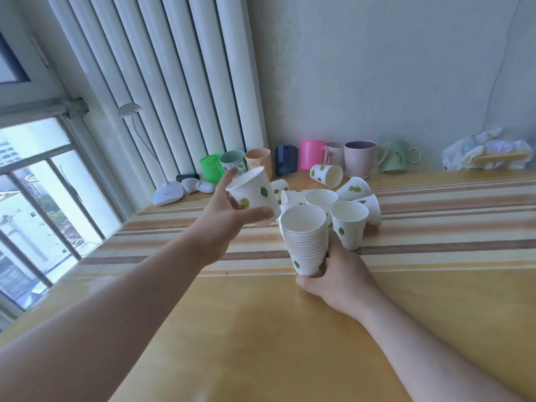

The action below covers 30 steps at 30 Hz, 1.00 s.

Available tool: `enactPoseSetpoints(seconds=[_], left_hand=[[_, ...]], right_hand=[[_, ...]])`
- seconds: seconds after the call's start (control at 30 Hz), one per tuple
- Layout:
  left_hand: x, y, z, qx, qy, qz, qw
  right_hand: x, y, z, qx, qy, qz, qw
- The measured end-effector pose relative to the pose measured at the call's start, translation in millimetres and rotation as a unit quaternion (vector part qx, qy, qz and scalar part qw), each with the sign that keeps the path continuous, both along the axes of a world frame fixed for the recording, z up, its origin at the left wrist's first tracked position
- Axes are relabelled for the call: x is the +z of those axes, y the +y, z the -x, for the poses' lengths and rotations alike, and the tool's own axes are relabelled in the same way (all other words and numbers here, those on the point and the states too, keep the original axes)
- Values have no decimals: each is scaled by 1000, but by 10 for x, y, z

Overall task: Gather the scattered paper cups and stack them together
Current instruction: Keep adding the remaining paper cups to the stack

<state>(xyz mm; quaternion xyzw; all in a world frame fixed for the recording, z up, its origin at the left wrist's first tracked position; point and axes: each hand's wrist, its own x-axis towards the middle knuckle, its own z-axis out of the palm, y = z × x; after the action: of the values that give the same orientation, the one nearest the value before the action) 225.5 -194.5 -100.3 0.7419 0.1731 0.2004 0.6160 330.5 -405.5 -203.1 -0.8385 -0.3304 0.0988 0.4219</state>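
The left hand (223, 219) has its grip closed around 1 paper cup (253, 192), raised and tilted. The right hand (336, 274) grips the stack (306, 242) on the table (261, 329). Loose cups (348, 224) crowd just behind; the near edge lies open.

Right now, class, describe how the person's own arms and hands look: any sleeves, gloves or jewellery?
Both forearms are bare, with no sleeves in view. The left hand and right hand wear no gloves, and no rings, watch or bracelet show.
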Motion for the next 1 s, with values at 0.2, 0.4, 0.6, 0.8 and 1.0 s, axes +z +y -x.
enactPoseSetpoints(seconds=[0.2, 0.4, 0.6, 0.8, 1.0], left_hand=[[320, -566, -43, -46, -55, -107, 992], [91, -661, -1, -67, 83, -204, 973], [-268, -570, 47, -84, 114, -144, 979], [-784, -651, -60, -68, 144, -172, 972], [-986, -685, -74, 11, 122, -210, 970]], right_hand=[[-16, -28, -29, 10, 8, -12, 1000], [37, -93, 7, 29, 22, -15, 999], [59, -114, 28, 36, 27, -19, 999], [168, -280, -124, 92, 46, 60, 993], [128, -444, -483, -241, 74, -173, 952]])
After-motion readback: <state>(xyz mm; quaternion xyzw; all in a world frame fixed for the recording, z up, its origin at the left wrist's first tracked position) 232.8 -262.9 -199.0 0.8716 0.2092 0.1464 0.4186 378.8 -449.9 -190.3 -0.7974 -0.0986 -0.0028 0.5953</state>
